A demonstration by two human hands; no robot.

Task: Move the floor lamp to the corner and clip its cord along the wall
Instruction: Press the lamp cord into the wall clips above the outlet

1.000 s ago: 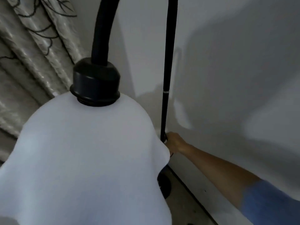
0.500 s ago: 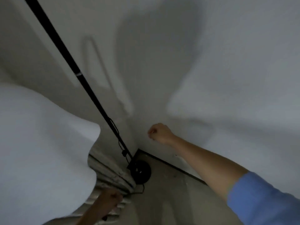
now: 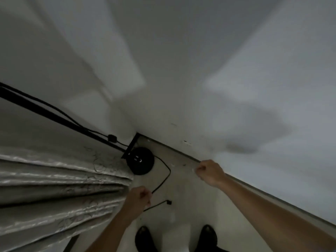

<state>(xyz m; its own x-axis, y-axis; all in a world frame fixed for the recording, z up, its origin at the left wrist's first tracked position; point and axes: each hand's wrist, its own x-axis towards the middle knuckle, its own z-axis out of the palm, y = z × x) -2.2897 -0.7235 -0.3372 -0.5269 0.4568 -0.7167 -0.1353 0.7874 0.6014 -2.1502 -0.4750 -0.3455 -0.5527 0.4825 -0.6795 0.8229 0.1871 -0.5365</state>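
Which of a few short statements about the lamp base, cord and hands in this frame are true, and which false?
1. The round black lamp base sits on the floor in the corner. True.
2. The thin black cord is clipped along the white wall. False: it lies loose on the floor.
3. The left hand is closed around the cord. True.
4. The right hand grips the lamp pole. False: it is closed near the baseboard, away from the pole.

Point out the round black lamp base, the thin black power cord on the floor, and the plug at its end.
Round black lamp base [image 3: 140,162]: head view, top of the disc.
Thin black power cord [image 3: 168,174]: head view, bend of the loop.
Plug [image 3: 169,202]: head view, its body.
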